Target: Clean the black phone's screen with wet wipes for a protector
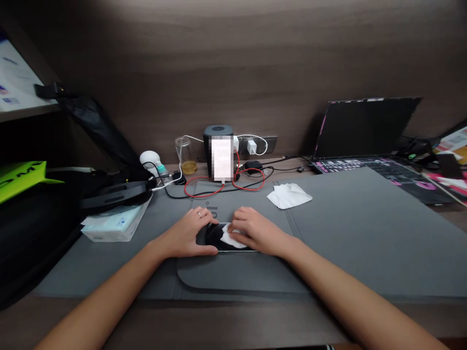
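A black phone (214, 237) lies flat, screen up, on a small grey pad (233, 274) at the desk's middle. My left hand (191, 234) grips the phone's left end, thumb along its near edge and fingers curled over the far edge. My right hand (255, 231) presses a small white wipe (230, 238) onto the screen, fingers bent over it. A second crumpled white wipe (289, 195) lies on the large grey desk mat (365, 228), behind and to the right of my right hand.
An open laptop (365, 136) sits at the back right. At the back middle are a black speaker (218, 132), a glass jar (186, 154), chargers and red cables (251, 182). A tissue pack (115, 224) and black bags (44, 218) fill the left.
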`<state>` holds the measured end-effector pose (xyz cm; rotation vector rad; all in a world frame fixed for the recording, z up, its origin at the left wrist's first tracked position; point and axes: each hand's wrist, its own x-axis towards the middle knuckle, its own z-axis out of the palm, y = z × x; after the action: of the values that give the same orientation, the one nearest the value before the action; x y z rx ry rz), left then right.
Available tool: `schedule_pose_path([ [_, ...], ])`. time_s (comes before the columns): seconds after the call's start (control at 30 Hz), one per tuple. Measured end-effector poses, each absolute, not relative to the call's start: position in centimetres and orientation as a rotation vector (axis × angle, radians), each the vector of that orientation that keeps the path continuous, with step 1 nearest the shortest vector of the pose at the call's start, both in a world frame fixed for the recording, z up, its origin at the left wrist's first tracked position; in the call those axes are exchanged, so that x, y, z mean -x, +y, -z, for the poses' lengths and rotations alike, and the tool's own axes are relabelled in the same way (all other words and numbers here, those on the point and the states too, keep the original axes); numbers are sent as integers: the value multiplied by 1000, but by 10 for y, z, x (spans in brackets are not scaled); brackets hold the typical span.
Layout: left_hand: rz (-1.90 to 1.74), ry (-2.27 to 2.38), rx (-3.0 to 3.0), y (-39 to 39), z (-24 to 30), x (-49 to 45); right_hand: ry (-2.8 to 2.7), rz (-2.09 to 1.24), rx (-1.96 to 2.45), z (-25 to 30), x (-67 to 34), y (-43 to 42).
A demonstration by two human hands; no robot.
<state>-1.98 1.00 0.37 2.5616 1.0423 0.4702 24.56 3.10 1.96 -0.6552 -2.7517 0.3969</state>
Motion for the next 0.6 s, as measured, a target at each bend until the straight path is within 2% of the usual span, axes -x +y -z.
schedule_pose_path([
  [0.27, -455, 1052, -2571, 10, -5, 19, -2761, -399, 601, -18, -243, 31],
  [0.47, -450, 1052, -2554, 10, -5, 20, -2718, -337, 737, -17, -244, 31],
  [0.6, -459, 1046, -2561, 10, -5, 19, -2761, -367, 646, -18, -243, 28],
])
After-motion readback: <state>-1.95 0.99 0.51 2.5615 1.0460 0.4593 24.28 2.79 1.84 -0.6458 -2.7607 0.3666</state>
